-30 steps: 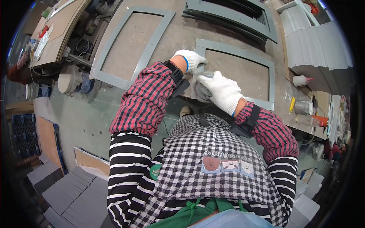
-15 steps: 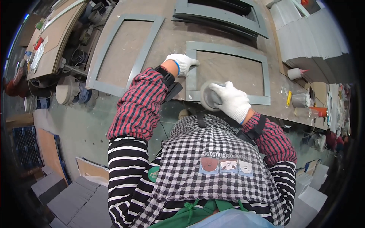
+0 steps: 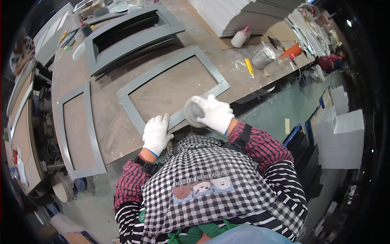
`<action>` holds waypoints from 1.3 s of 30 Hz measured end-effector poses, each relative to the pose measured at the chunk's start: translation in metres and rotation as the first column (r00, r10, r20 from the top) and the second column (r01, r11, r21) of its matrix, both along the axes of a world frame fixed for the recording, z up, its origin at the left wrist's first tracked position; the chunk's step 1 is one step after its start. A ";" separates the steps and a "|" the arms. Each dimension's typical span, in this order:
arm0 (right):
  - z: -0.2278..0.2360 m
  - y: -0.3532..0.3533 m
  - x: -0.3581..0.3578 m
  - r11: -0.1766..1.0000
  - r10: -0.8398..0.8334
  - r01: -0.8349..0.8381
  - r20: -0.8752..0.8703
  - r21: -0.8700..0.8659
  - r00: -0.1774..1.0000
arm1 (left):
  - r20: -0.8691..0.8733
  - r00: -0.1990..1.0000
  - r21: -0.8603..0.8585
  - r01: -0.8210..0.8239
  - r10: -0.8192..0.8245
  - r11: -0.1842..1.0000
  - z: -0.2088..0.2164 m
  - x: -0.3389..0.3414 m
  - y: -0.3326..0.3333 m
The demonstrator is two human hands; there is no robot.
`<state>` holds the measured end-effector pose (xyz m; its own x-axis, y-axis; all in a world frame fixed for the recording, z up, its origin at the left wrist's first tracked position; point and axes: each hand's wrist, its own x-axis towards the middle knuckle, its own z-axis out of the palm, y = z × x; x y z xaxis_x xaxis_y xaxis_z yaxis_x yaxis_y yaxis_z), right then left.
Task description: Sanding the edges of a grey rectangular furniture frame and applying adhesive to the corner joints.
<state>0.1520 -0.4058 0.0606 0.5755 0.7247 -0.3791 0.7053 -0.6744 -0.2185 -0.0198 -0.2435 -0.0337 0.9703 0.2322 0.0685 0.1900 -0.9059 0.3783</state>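
On the table lies a grey rectangular frame with an open middle and one arched inner edge. My left hand, in a white knit glove, grips its near left corner, the fingers partly hidden. In my gloved right hand is a round grey disc-shaped tool, blurred, held at the frame's near rail. The palm hides part of the tool, so its exact kind cannot be made out.
A second grey frame lies to the left. Beyond is a stack of grey frames. A white bottle with a red tip, a tub and a yellow cutter stand or lie at right, near white stacked panels.
The whole view has turned, so the frame now lies slanted. My left hand has shifted from the frame's left rail to its near left corner. My right hand still holds the round tool at the near rail.
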 end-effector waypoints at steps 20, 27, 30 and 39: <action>-0.008 0.068 0.122 0.983 -0.177 0.171 0.106 0.062 0.978 | -0.099 0.982 0.020 -0.159 0.160 0.987 -0.019 -0.077 -0.030; -0.017 0.124 0.177 0.964 -0.238 0.201 0.220 0.175 0.946 | -0.253 0.963 -0.034 -0.106 0.094 0.994 -0.005 -0.063 -0.029; -0.028 0.147 0.142 0.978 -0.042 -0.030 0.336 0.207 0.941 | -0.286 0.946 -0.035 -0.170 0.153 0.985 -0.016 -0.074 -0.031; -0.070 0.176 0.082 0.906 -0.059 0.045 0.021 0.421 0.998 | -0.744 0.660 0.014 -0.141 0.104 0.990 -0.037 -0.033 -0.017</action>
